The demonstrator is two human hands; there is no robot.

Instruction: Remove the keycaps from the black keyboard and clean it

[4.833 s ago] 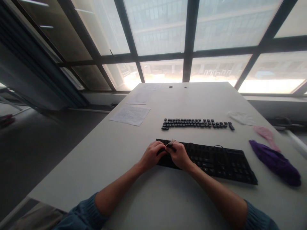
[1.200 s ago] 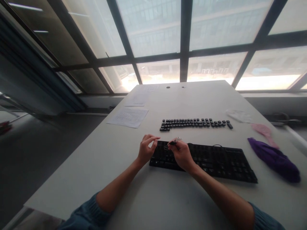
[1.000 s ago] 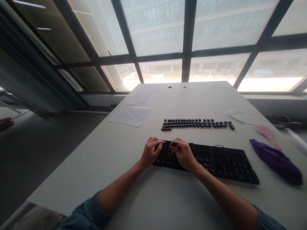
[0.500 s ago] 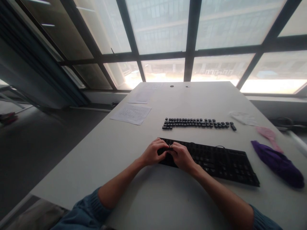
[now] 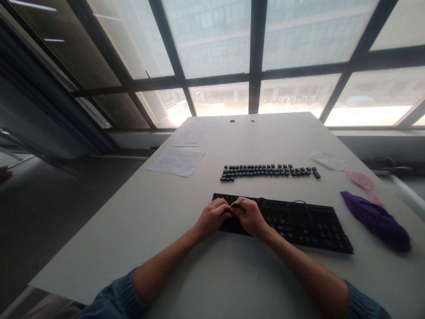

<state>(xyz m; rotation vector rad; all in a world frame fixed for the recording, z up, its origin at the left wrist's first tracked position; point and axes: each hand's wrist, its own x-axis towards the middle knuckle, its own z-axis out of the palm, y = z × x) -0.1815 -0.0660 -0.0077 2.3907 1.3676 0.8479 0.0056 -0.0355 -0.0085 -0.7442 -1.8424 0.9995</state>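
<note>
A black keyboard lies on the white table, and both hands are over its left part. My left hand has its fingers drawn together, their tips meeting those of the other hand. Closed in a pinch, my right hand has a small dark piece at its fingers, too small and shaded to name. Whether the left fingers also grip something is hidden. Beyond the keyboard, several loose black keycaps stand in rows.
To the right lie a purple cloth bundle, a pink hairbrush-like thing and a crumpled clear bag. Printed sheets rest at the left of the white table. Windows stand behind the table.
The view has shifted slightly, so the scene sits a little further left. My fingertips have turned inward and the hands are closer together over the same part of the keyboard.
</note>
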